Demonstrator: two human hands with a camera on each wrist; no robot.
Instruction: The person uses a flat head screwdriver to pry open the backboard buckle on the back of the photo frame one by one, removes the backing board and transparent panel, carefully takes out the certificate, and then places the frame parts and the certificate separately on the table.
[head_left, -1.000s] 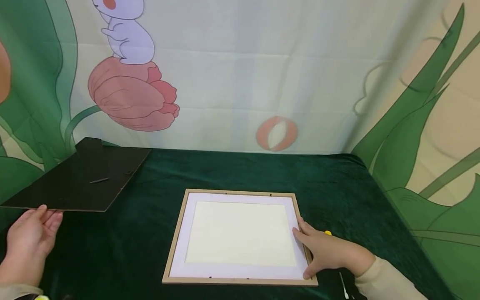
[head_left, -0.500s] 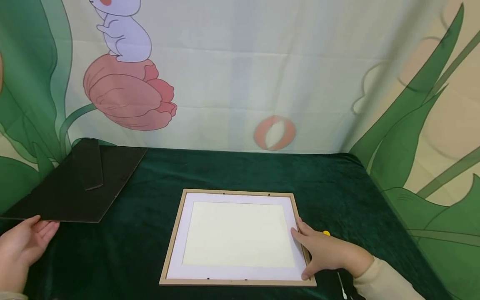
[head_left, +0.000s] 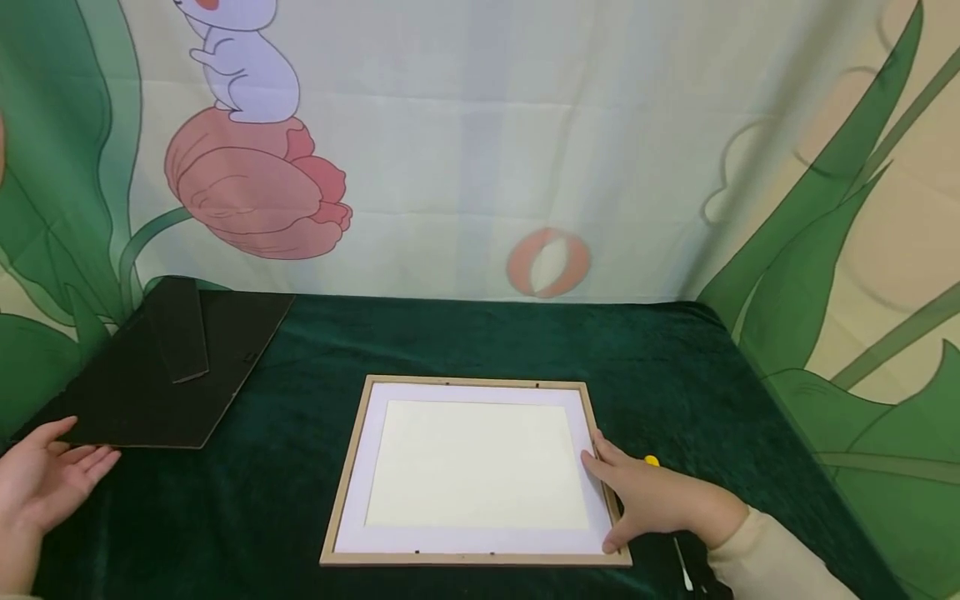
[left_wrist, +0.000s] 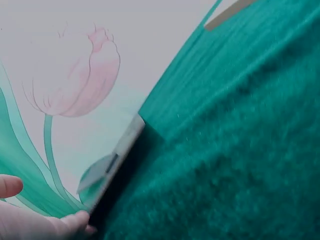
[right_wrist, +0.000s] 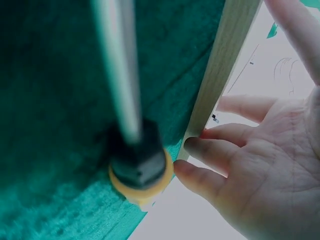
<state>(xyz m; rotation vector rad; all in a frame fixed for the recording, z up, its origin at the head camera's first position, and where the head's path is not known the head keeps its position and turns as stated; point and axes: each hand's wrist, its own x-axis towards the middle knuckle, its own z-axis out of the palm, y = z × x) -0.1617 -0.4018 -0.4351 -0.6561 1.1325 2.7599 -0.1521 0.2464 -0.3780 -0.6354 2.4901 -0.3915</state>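
A light wooden picture frame (head_left: 476, 559) lies flat, a white mat with a cream sheet inside it. My right hand (head_left: 648, 496) rests on its right side, thumb at the near corner. In the right wrist view that hand's fingers touch the outer edge of the frame (right_wrist: 217, 65). A black backing board (head_left: 165, 342) with a stand leg (head_left: 180, 333) is at the far left. My left hand (head_left: 52, 479) is at its near edge, thumb apart from the extended fingers. The left wrist view shows fingertips touching the board's edge (left_wrist: 117, 160).
A tool like a screwdriver, with metal shaft (right_wrist: 120, 65) and black and yellow handle (right_wrist: 142, 175), lies beside the frame, partly hidden by my right wrist in the head view. Dark green cloth (head_left: 480, 342) covers the table. A printed curtain (head_left: 420, 150) hangs behind it.
The backing board has come down at the left and its stand leg shows. My left hand's thumb has lifted off its edge. The right hand stays on the frame.
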